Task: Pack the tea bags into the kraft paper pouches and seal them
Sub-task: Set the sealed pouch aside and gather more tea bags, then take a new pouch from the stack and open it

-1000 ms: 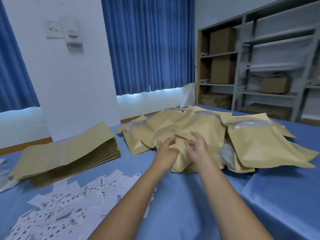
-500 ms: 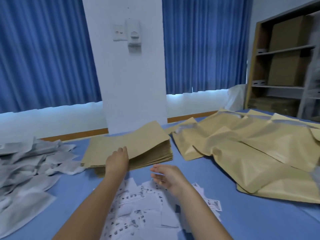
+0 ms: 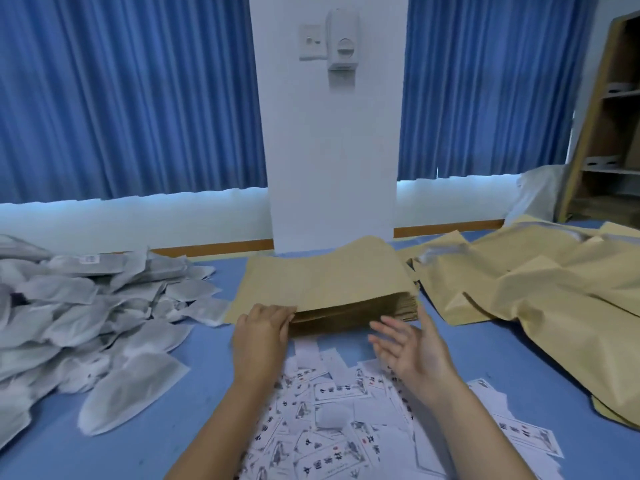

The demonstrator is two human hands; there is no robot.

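A flat stack of empty kraft paper pouches (image 3: 329, 282) lies in the middle of the blue table. My left hand (image 3: 261, 329) pinches the near left corner of the top pouch and lifts its edge. Palm up and holding nothing, my right hand (image 3: 407, 348) hovers with spread fingers just in front of the stack's near right corner. A heap of white tea bags (image 3: 86, 320) covers the left side of the table. Filled kraft pouches (image 3: 540, 292) are piled on the right.
Several small white printed labels (image 3: 332, 427) are scattered on the blue table (image 3: 467, 355) under my forearms. A white pillar (image 3: 332, 133) and blue curtains stand behind the table. A shelf unit (image 3: 609, 126) is at the far right.
The view has swung left from the filled pile to the empty stack. My left hand has taken the top pouch's corner. My right hand rose from the labels toward the stack and opened.
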